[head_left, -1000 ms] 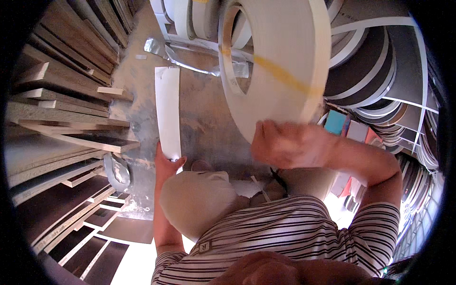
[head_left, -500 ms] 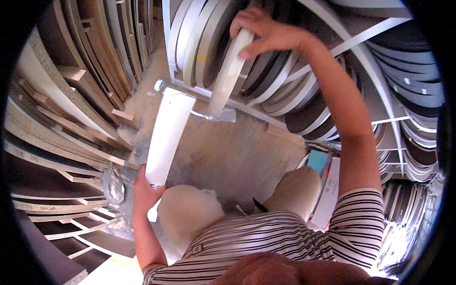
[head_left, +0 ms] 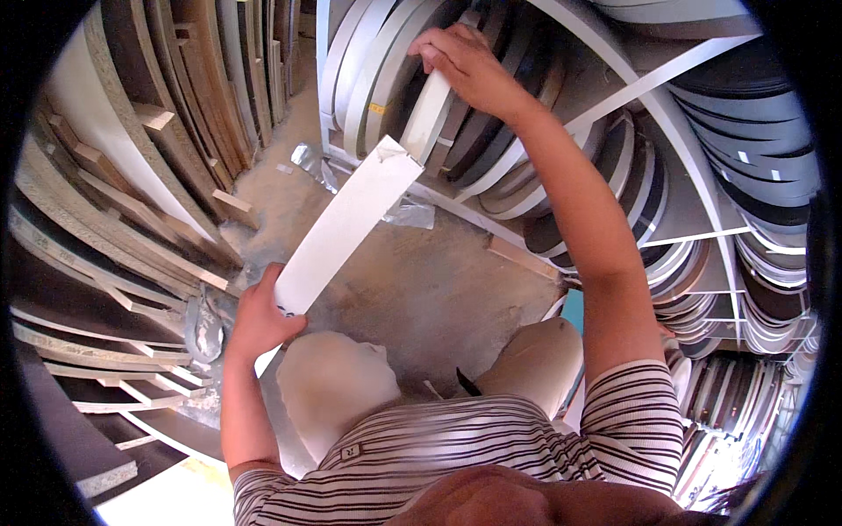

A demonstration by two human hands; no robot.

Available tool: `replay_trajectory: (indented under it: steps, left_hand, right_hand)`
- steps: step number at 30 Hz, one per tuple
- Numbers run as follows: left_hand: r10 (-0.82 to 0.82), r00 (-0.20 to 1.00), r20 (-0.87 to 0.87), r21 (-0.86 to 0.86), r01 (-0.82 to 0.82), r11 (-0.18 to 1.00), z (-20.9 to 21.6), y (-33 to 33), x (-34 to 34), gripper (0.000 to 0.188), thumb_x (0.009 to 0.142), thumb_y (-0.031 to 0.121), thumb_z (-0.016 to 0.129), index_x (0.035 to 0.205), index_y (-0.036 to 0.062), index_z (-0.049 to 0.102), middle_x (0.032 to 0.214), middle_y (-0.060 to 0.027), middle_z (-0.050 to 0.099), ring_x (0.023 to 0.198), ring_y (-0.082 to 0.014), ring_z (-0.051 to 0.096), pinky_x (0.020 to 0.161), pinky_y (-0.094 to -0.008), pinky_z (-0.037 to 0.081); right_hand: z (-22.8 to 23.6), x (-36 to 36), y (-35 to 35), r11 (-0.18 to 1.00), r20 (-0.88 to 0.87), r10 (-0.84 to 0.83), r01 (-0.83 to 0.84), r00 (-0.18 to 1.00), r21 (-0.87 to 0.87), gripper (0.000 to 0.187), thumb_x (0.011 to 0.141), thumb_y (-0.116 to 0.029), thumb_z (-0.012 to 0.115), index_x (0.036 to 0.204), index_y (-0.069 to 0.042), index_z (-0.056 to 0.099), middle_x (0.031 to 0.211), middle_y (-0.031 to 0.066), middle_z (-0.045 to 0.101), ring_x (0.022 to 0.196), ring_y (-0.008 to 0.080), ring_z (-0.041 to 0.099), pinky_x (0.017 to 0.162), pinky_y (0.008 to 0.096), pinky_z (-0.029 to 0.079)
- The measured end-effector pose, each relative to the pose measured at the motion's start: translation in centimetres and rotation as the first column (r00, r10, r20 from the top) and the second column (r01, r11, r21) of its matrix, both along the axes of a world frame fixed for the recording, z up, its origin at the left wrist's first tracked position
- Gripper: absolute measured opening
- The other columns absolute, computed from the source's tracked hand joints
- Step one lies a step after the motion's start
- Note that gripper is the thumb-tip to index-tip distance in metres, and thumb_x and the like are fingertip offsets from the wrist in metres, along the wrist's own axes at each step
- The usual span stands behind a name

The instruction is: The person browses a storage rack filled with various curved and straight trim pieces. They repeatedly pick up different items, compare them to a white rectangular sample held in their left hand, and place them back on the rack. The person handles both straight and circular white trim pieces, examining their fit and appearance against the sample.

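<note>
My left hand (head_left: 261,317) grips the lower end of a long, flat white strip (head_left: 351,223), with the thumb across it. Tilted up to the right, the strip has a rough far end that overlaps a white roll of edge banding (head_left: 427,121) in the rack; whether they touch I cannot tell. At the top of that roll my right hand (head_left: 463,66) is closed over its rim. The strip's far end hides the roll's lower part. More pale rolls (head_left: 379,96) stand just left of it, and dark ones (head_left: 487,118) to its right.
Boards (head_left: 114,175) stand on edge along the left. A white rack frame (head_left: 671,83) holds many banding rolls at the right. Crumpled clear wrap (head_left: 314,167) lies on the dusty floor (head_left: 412,289) by the rack, and a wooden block (head_left: 524,260) sits at its foot.
The white strip has swung to the right, and its far end now overlaps the roll. My right hand has shifted slightly left on the roll's rim.
</note>
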State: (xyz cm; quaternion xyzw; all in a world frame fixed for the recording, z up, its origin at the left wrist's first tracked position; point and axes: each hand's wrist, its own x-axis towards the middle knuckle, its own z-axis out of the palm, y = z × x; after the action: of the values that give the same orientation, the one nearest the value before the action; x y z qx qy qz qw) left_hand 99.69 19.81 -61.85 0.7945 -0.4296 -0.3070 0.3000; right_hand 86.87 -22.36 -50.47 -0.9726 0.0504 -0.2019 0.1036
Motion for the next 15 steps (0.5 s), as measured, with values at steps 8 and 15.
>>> replay_trajectory:
  steps: [8,15]
  left_hand:
    - [0.072,0.997,0.038,0.053,-0.074,0.996,3.0,1.4,-1.7,0.065,0.061,0.017,0.078,0.121,0.0041,0.055,0.095,-0.0248,0.069,0.094,-0.0437,0.068,0.082,-0.0445,0.053]
    - [0.140,0.985,-0.105,0.078,-0.132,0.988,3.2,0.9,-5.5,0.062,0.062,0.014,0.078,0.118,0.0028,0.055,0.090,-0.0216,0.067,0.085,-0.0384,0.068,0.077,-0.0407,0.053]
  right_hand:
    - [-2.8,3.4,3.9,0.987,0.326,0.042,0.012,0.944,-0.162,0.013,0.102,-0.020,0.052,0.107,-0.013,0.062,0.085,0.0083,0.065,0.095,0.0303,0.058,0.098,0.0448,0.036]
    - [-2.4,4.0,3.8,0.995,0.374,0.090,-0.072,0.923,-0.063,0.008,0.094,-0.013,0.057,0.097,-0.006,0.060,0.080,0.0197,0.062,0.086,0.0416,0.055,0.090,0.0513,0.040]
